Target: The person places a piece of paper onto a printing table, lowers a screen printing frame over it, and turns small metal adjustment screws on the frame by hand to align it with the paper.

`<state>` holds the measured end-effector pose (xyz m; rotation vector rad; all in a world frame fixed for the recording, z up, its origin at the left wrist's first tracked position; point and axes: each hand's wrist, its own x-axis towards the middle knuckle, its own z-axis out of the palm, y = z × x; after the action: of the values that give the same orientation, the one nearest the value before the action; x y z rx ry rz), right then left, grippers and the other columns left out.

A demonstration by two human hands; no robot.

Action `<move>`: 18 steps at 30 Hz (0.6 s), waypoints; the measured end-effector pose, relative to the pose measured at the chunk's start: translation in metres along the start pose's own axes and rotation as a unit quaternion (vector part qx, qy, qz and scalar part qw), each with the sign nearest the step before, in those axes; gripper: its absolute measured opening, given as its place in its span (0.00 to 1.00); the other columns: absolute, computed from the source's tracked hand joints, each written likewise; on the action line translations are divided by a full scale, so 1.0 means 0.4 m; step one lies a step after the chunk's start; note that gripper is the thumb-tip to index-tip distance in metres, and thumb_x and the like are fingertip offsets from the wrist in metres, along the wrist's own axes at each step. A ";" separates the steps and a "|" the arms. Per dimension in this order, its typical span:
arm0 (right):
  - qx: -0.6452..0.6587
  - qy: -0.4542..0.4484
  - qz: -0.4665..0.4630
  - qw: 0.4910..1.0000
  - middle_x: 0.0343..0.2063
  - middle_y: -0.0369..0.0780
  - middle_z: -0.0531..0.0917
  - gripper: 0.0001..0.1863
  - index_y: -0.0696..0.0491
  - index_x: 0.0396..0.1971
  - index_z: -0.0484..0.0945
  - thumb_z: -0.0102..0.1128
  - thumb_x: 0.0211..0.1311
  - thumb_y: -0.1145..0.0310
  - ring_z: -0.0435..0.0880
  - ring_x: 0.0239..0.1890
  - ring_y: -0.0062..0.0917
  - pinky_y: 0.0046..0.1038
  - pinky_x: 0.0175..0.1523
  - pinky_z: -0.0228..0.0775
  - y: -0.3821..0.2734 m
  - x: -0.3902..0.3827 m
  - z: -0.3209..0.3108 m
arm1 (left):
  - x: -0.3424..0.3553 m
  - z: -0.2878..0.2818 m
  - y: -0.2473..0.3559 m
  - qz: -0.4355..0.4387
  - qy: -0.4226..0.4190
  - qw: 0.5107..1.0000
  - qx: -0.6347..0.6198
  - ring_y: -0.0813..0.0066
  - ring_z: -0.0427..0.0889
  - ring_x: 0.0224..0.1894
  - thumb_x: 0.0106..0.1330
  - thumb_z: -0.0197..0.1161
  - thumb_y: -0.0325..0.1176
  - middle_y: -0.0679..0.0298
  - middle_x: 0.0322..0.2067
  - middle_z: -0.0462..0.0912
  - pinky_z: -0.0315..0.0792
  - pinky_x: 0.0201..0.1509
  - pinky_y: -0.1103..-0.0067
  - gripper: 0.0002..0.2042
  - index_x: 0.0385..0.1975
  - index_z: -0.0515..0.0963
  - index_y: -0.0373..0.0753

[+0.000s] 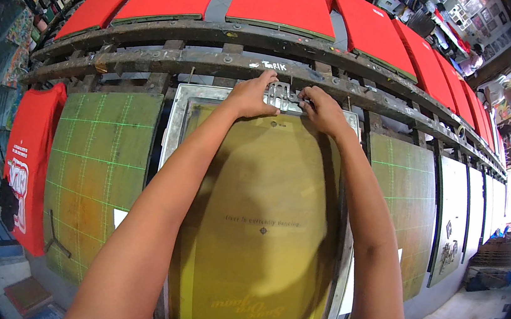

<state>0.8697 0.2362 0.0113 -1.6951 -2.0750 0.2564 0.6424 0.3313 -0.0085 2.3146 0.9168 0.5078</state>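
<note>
A screen printing frame (346, 233) with a metal rim and yellow-green mesh (266, 173) lies lengthwise in front of me. At the middle of its far edge sits a slotted metal bracket (283, 92). My left hand (251, 96) grips the bracket's left side, thumb on the near side and fingers on the far side. On the right side, my right hand (323, 109) is closed, fingertips pinched against a small part beside the bracket. That part is mostly hidden by the fingers. Both forearms reach across the mesh.
Long dark rails (216, 60) run just beyond the frame. Red shirts (283, 2) lie on boards behind them. Green-lined boards flank the frame, one at left (99, 173) and one at right (401, 182). A printed red shirt (35, 159) hangs at far left.
</note>
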 end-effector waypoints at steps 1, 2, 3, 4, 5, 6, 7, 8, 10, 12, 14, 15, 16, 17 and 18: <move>0.012 0.007 -0.012 1.000 0.40 0.44 0.80 0.11 0.50 0.43 0.77 0.60 0.61 0.67 0.80 0.47 0.43 0.39 0.50 0.72 0.010 0.001 0.001 | 0.002 0.002 -0.001 0.003 0.001 1.000 0.000 0.55 0.73 0.63 0.43 0.78 0.46 0.57 0.61 0.74 0.68 0.63 0.67 0.48 0.65 0.57 0.40; 0.023 0.014 -0.023 0.999 0.40 0.44 0.80 0.11 0.50 0.43 0.77 0.61 0.61 0.67 0.79 0.47 0.43 0.39 0.50 0.72 0.019 0.004 0.001 | 0.004 0.004 -0.002 0.006 0.002 1.000 -0.001 0.55 0.73 0.63 0.43 0.78 0.46 0.56 0.61 0.74 0.68 0.63 0.67 0.48 0.65 0.57 0.40; 0.027 0.003 -0.022 0.999 0.40 0.44 0.80 0.11 0.50 0.43 0.78 0.61 0.61 0.67 0.79 0.47 0.43 0.39 0.51 0.71 0.029 0.007 0.001 | 0.005 0.006 -0.003 0.009 0.003 1.000 -0.002 0.55 0.73 0.63 0.43 0.78 0.46 0.56 0.61 0.74 0.68 0.64 0.67 0.49 0.65 0.57 0.40; 0.030 -0.009 -0.021 0.999 0.41 0.44 0.80 0.11 0.50 0.42 0.78 0.62 0.60 0.67 0.79 0.47 0.42 0.39 0.51 0.71 0.032 0.012 -0.001 | 0.005 0.006 -0.004 0.009 0.004 1.000 0.001 0.55 0.73 0.63 0.43 0.78 0.46 0.56 0.61 0.74 0.68 0.64 0.67 0.49 0.65 0.57 0.40; 0.034 -0.020 -0.021 0.999 0.41 0.43 0.80 0.11 0.50 0.42 0.78 0.62 0.60 0.67 0.79 0.48 0.42 0.38 0.52 0.71 0.033 0.016 -0.001 | 0.004 0.005 -0.006 0.009 0.005 1.000 0.004 0.55 0.73 0.63 0.43 0.78 0.46 0.56 0.61 0.74 0.68 0.64 0.67 0.49 0.65 0.57 0.40; 0.033 -0.031 -0.023 0.999 0.41 0.43 0.80 0.11 0.50 0.42 0.78 0.62 0.60 0.67 0.79 0.48 0.42 0.38 0.52 0.71 0.035 0.020 -0.002 | 0.004 0.005 -0.007 0.009 0.007 1.000 0.006 0.55 0.73 0.63 0.43 0.78 0.46 0.56 0.61 0.74 0.68 0.64 0.67 0.49 0.65 0.57 0.40; 0.032 -0.040 -0.026 0.998 0.41 0.43 0.80 0.11 0.50 0.42 0.79 0.63 0.59 0.68 0.79 0.48 0.42 0.38 0.52 0.70 0.031 0.025 -0.009 | 0.003 0.003 -0.006 0.007 0.005 1.000 0.007 0.55 0.73 0.63 0.43 0.78 0.46 0.56 0.61 0.74 0.68 0.64 0.67 0.49 0.65 0.57 0.40; 0.031 -0.050 -0.029 0.998 0.42 0.43 0.80 0.11 0.50 0.43 0.79 0.63 0.59 0.68 0.79 0.48 0.42 0.37 0.53 0.70 0.025 0.031 -0.015 | 0.002 0.001 -0.006 0.004 0.004 1.000 0.009 0.55 0.73 0.63 0.43 0.78 0.46 0.56 0.61 0.74 0.68 0.64 0.67 0.49 0.65 0.57 0.40; 0.059 -0.062 -0.038 0.996 0.41 0.43 0.81 0.11 0.51 0.42 0.80 0.63 0.59 0.69 0.79 0.48 0.42 0.38 0.52 0.70 0.024 0.041 -0.020 | 0.000 -0.002 -0.004 0.001 0.002 1.000 0.008 0.55 0.73 0.63 0.43 0.78 0.46 0.56 0.61 0.74 0.68 0.64 0.67 0.49 0.65 0.57 0.40; 0.075 -0.065 -0.061 0.993 0.39 0.43 0.81 0.10 0.51 0.40 0.81 0.63 0.59 0.69 0.80 0.46 0.42 0.38 0.52 0.71 0.029 0.055 -0.020 | -0.002 -0.005 0.001 -0.002 0.001 1.000 0.005 0.55 0.73 0.62 0.43 0.78 0.46 0.56 0.61 0.74 0.68 0.63 0.67 0.49 0.65 0.57 0.40; 0.079 -0.061 -0.099 0.990 0.37 0.43 0.82 0.08 0.52 0.39 0.81 0.63 0.59 0.69 0.80 0.45 0.42 0.37 0.51 0.71 0.044 0.071 -0.017 | 0.001 -0.005 0.010 -0.001 -0.008 1.000 -0.007 0.55 0.73 0.62 0.43 0.78 0.46 0.56 0.61 0.74 0.68 0.63 0.67 0.49 0.65 0.56 0.40; 0.083 -0.058 -0.100 0.990 0.37 0.44 0.82 0.08 0.52 0.38 0.82 0.63 0.59 0.69 0.80 0.44 0.42 0.38 0.50 0.72 0.053 0.071 -0.019 | 0.004 -0.005 0.016 0.000 -0.013 1.000 -0.013 0.55 0.73 0.62 0.43 0.78 0.46 0.56 0.61 0.74 0.68 0.63 0.67 0.49 0.65 0.56 0.40; 0.091 -0.056 -0.102 0.989 0.36 0.44 0.82 0.08 0.52 0.38 0.82 0.63 0.59 0.69 0.81 0.43 0.43 0.38 0.50 0.72 0.051 0.073 -0.017 | 0.003 -0.003 0.012 0.001 -0.008 1.000 -0.006 0.55 0.73 0.62 0.43 0.78 0.46 0.56 0.61 0.74 0.68 0.63 0.67 0.49 0.65 0.56 0.40; 0.099 -0.053 -0.104 0.988 0.36 0.44 0.82 0.08 0.52 0.37 0.82 0.63 0.59 0.68 0.81 0.43 0.43 0.38 0.49 0.73 0.050 0.072 -0.015 | 0.004 0.000 0.009 0.004 -0.004 1.000 0.000 0.55 0.73 0.62 0.43 0.78 0.46 0.56 0.61 0.74 0.69 0.63 0.67 0.49 0.65 0.56 0.40; 0.070 -0.022 -0.079 0.994 0.35 0.44 0.82 0.08 0.51 0.37 0.83 0.63 0.59 0.68 0.81 0.42 0.43 0.38 0.48 0.73 0.047 0.059 -0.010 | 0.005 0.004 0.008 0.007 -0.001 1.000 0.006 0.55 0.73 0.62 0.43 0.78 0.46 0.57 0.61 0.74 0.69 0.63 0.67 0.49 0.65 0.56 0.40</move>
<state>0.8846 0.2627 0.0122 -1.4483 -2.1551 0.3839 0.6462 0.3301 -0.0073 2.3329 0.9048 0.5078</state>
